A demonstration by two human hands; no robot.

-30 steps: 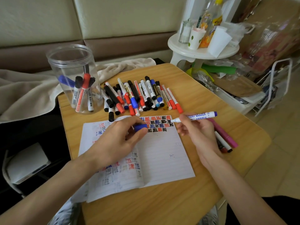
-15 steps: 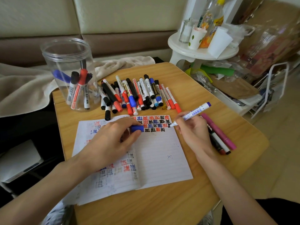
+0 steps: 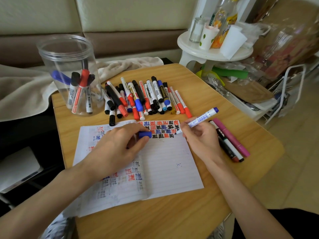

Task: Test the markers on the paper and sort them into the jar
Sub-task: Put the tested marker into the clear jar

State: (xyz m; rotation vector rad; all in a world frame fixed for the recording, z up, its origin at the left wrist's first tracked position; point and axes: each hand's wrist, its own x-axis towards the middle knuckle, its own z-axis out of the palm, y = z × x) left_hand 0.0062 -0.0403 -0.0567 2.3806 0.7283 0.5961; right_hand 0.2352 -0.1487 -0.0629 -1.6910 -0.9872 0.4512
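White marker (image 3: 202, 118), tip on paper (image 3: 169, 161), pinched by right hand (image 3: 202, 140); left hand (image 3: 112, 149) pinches blue cap (image 3: 145, 134).

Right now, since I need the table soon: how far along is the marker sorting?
Done: a few markers stand in the jar, and test marks line the top of the paper. In hand: the right hand holds an uncapped marker with its tip at the paper; the left hand pinches a blue cap. Left: the big pile behind the paper.

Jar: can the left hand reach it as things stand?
Probably yes: the jar stands lidless beyond the left hand, nothing standing between, though that hand pinches the blue cap.
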